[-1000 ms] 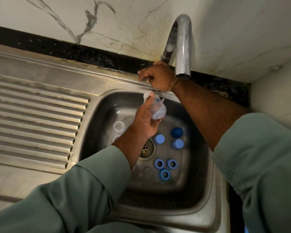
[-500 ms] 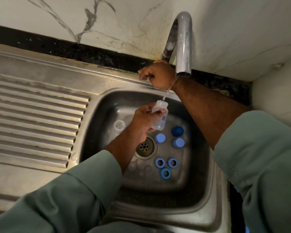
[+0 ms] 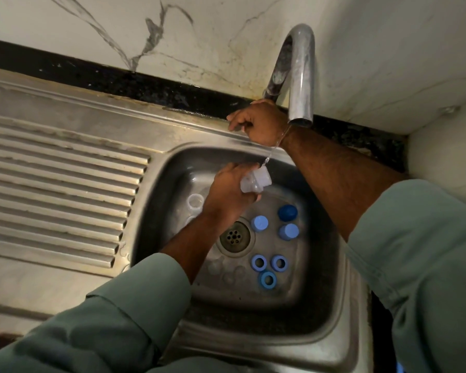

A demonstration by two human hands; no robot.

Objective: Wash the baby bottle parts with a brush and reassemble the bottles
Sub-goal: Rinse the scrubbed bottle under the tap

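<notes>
My left hand [image 3: 228, 188] grips a small clear baby bottle [image 3: 256, 180] over the steel sink [image 3: 156, 200], tilted with its mouth toward a thin stream of water [image 3: 269, 154] from the tap [image 3: 299, 76]. My right hand [image 3: 256, 122] is curled around the tap handle at the spout's base; the handle itself is hidden by the hand. On the sink floor lie three blue caps [image 3: 288, 212], three blue collar rings [image 3: 258, 263], a clear bottle [image 3: 195, 201] at the left, and faint clear teats [image 3: 226, 269] near the drain.
The drain [image 3: 234, 236] sits in the middle of the basin. A ribbed draining board [image 3: 59, 189] stretches to the left. A marble wall with a black strip runs behind the tap, and a wall corner closes the right side.
My left hand has turned the bottle from upright to tilted and lifted it toward the back of the sink. A thin stream now runs from the tap. My right hand stays at the tap's base.
</notes>
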